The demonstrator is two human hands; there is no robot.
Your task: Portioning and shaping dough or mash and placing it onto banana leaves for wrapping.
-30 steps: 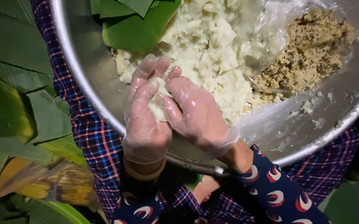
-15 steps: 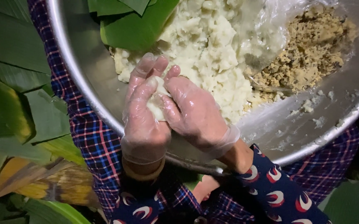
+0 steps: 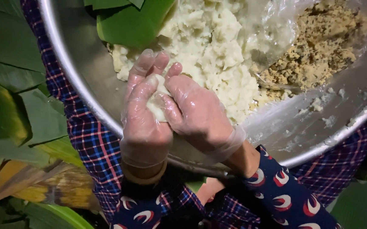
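Both gloved hands are cupping a dough lump [image 3: 156, 101] over the bowl [image 3: 86, 101]: left hand [image 3: 143, 114] cradling underneath, right hand [image 3: 198, 112] pressing in, fingers curled tight around it, so crumbs are falling back onto the mash [image 3: 209, 46].

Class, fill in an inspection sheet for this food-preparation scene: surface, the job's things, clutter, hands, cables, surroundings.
Surface: metal bowl, smeared with white crumbs on its inner wall.
Job's things: dough lump pressed between both hands; white mash heaped in the bowl; brown crumbly filling beside it under clear plastic film.
Clutter: green leaf lying in the bowl.
Hands: left hand and right hand, both in clear gloves, closed around the lump.
Cables: nothing seen.
Surroundings: banana leaves at left; checked cloth under the bowl.
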